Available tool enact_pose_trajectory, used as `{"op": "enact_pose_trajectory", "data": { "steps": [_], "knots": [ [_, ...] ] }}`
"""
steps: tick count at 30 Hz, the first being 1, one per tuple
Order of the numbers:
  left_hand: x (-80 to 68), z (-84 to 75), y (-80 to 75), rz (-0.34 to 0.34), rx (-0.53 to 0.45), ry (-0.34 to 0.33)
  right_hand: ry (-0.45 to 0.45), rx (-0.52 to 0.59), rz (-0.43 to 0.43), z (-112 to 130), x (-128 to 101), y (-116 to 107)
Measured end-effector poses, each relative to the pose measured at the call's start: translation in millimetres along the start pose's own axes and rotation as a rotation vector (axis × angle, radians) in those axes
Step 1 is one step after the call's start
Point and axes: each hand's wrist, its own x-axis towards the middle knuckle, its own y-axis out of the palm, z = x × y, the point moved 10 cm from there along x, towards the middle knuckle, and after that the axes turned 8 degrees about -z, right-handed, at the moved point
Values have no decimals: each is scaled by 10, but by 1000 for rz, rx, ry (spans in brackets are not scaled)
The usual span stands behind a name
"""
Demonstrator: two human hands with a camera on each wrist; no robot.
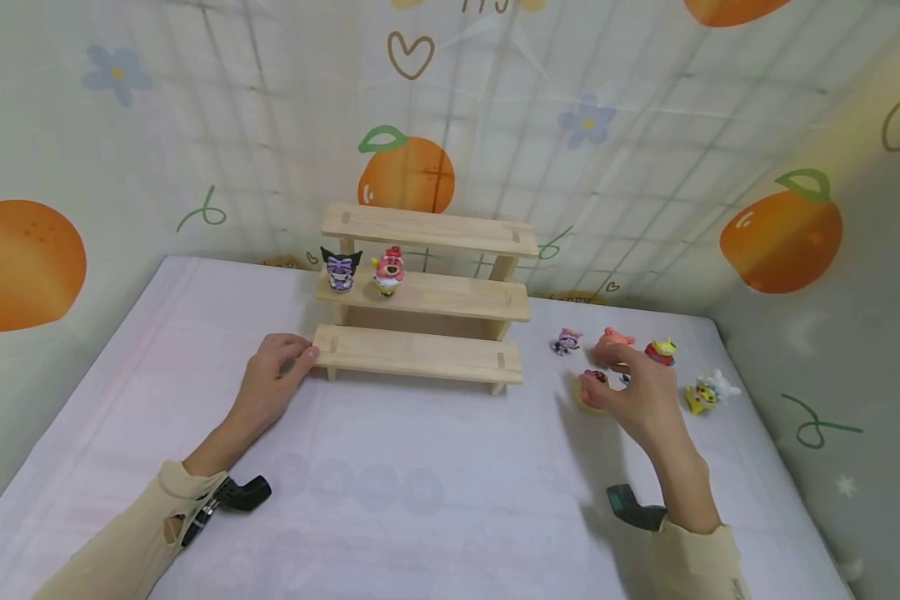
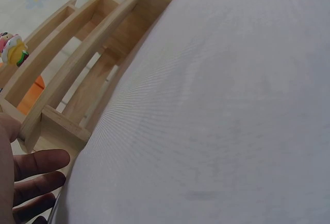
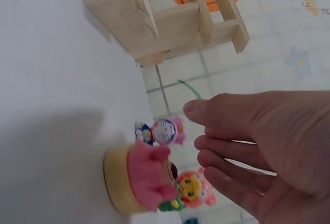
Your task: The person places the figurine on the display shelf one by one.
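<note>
The pink figurine on a yellow base [image 3: 139, 180] stands on the bench right of the wooden stepped shelf [image 1: 420, 350], just below the right hand [image 1: 637, 392], fingers spread, holding nothing. The left hand [image 1: 270, 383] rests relaxed against the shelf's end.

Soft, even, bright light; faint shadows fall toward the viewer under the shelf [image 1: 420, 354] and right hand [image 1: 637, 396]. Head view bows at its edges. Right wrist view is blurred near the toy [image 3: 139, 180].
</note>
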Motion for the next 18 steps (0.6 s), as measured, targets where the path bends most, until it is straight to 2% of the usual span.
{"op": "enact_pose_trajectory", "data": {
  "steps": [6, 13, 18],
  "knots": [
    [-2, -19, -11, -9, -4, 6, -59, -19, -98, -68, -58, -209],
    [-6, -14, -11, -8, -14, -1, 21, -50, -53, -351, -123, -284],
    [-5, -16, -10, -6, -11, -1, 24, -41, -65, -506, -153, -341]
  ]
}}
